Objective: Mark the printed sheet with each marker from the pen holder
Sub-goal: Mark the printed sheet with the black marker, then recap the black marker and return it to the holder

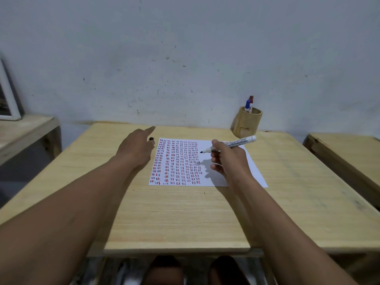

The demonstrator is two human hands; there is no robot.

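Holding uncapped marker [230,145] in right hand [228,159], fingers closed round barrel, tip just above sheet [207,163] on table [185,212]. Left hand [135,149] loosely curled round black cap [151,139] beside sheet. Lower tip gently, continue rows rightward.

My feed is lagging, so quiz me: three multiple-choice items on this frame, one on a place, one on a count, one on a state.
1. Where does the pen holder stand?
A. far right part of the table, past the sheet
B. near left corner
C. on the sheet

2. How many markers show in the holder?
A. none
B. two
C. five

3. What state is the marker in the right hand?
A. capped
B. uncapped, tip over the sheet
C. lying loose on the table

Answers:
1 A, the holder sits by the wall, beyond the printed sheet.
2 B, a blue-capped and a red-capped one stick out.
3 B, the bare dark tip points at the paper; the black cap is at the left hand.
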